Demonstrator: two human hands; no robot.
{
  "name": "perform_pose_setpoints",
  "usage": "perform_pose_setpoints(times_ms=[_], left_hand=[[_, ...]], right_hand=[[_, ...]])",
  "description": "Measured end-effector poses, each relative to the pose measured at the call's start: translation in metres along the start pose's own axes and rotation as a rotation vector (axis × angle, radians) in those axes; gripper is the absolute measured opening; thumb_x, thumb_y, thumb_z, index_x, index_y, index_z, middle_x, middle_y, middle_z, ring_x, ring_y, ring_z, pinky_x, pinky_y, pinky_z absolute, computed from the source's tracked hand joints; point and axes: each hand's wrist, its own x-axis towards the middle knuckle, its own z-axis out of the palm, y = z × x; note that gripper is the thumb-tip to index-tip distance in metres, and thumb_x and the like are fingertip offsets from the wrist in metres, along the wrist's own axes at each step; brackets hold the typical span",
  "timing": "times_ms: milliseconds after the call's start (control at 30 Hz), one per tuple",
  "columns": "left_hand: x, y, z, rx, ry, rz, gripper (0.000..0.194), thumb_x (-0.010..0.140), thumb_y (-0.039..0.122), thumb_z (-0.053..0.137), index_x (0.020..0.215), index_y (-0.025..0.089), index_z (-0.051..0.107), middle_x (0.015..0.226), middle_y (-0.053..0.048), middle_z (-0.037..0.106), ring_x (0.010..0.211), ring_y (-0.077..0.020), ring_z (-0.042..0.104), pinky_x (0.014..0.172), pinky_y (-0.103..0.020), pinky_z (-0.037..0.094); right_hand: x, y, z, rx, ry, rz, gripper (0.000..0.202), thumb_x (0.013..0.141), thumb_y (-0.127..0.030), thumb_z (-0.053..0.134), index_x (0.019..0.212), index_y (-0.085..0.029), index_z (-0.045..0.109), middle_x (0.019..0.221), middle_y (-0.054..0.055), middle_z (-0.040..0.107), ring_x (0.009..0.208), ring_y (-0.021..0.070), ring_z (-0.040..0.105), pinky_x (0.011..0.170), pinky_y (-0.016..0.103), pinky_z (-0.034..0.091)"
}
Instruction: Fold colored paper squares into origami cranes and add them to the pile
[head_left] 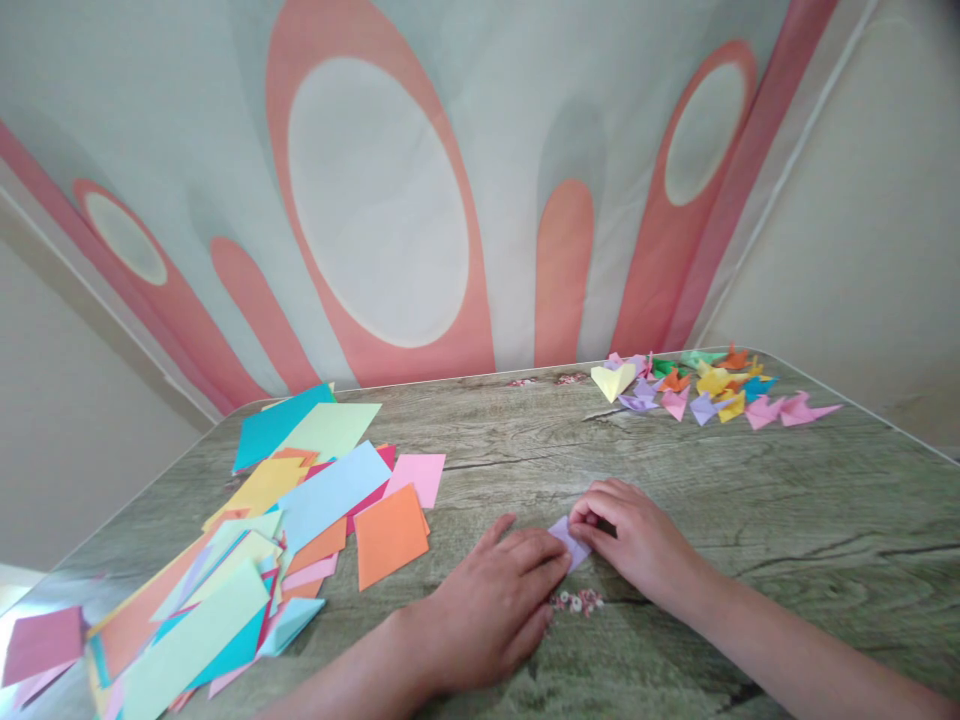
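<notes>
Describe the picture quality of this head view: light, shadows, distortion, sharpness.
Head view: soft, even daylight and only faint shadows under the left hand and right hand; strong wide-angle bending curves the table edge and stretches the wall pattern; a bright washed-out patch at the lower left corner; the lilac paper and the folded paper pieces look reasonably sharp.

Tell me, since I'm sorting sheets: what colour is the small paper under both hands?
Light purple paper, pressed by left hand and right hand; head view.
</notes>
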Motion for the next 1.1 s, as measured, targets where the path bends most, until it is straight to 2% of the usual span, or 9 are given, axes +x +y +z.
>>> perform_pose_setpoints(times_ms=[200, 367, 567, 800, 1100], left_hand=[[0.002, -0.004, 0.001, -0.004, -0.003, 0.028, 0.048, 0.093, 0.028, 0.037, 0.14, 0.023, 0.033, 0.141, -0.006, 0.043, 0.134, -0.0175, 0.034, 0.117, -0.044, 0.013], [0.001, -0.003, 0.0, 0.017, -0.003, 0.012, 0.048, 0.093, 0.03, 0.036, 0.141, 0.024, 0.033, 0.141, -0.006, 0.043, 0.135, -0.0177, 0.033, 0.116, -0.044, 0.015], [0.001, -0.006, -0.001, 0.034, -0.004, 0.028, 0.048, 0.093, 0.031, 0.036, 0.141, 0.025, 0.032, 0.146, -0.007, 0.037, 0.138, -0.0186, 0.028, 0.116, -0.047, 0.014], [0.002, -0.007, 0.0, 0.031, 0.005, 0.016, 0.049, 0.092, 0.029, 0.039, 0.14, 0.026, 0.034, 0.142, -0.006, 0.041, 0.135, -0.0188, 0.032, 0.116, -0.047, 0.014], [0.002, -0.005, -0.001, 0.017, 0.016, 0.021, 0.049, 0.091, 0.028, 0.041, 0.139, 0.028, 0.035, 0.139, -0.006, 0.044, 0.134, -0.0208, 0.034, 0.115, -0.048, 0.018]], right_hand=[[-0.005, -0.003, -0.005, -0.003, 0.015, -0.117, 0.011, 0.089, -0.022, 0.056, 0.082, -0.023, 0.065, 0.081, 0.001, 0.062, 0.081, 0.0185, 0.056, 0.074, 0.032, 0.043], [-0.012, -0.005, -0.009, -0.047, -0.031, -0.208, 0.015, 0.092, -0.021, 0.052, 0.09, -0.024, 0.066, 0.086, 0.003, 0.062, 0.085, 0.0192, 0.056, 0.076, 0.033, 0.043], [-0.012, -0.006, -0.007, -0.025, -0.027, -0.161, 0.011, 0.09, -0.02, 0.054, 0.089, -0.024, 0.065, 0.086, 0.002, 0.062, 0.085, 0.0194, 0.056, 0.076, 0.033, 0.043], [-0.005, -0.011, -0.003, -0.041, 0.025, 0.004, 0.011, 0.086, -0.021, 0.06, 0.075, -0.022, 0.061, 0.077, 0.001, 0.06, 0.079, 0.019, 0.054, 0.073, 0.032, 0.041], [0.0, -0.009, -0.002, -0.091, -0.037, 0.037, 0.009, 0.08, -0.019, 0.063, 0.072, -0.022, 0.06, 0.075, 0.0, 0.058, 0.078, 0.0181, 0.052, 0.071, 0.029, 0.038]])
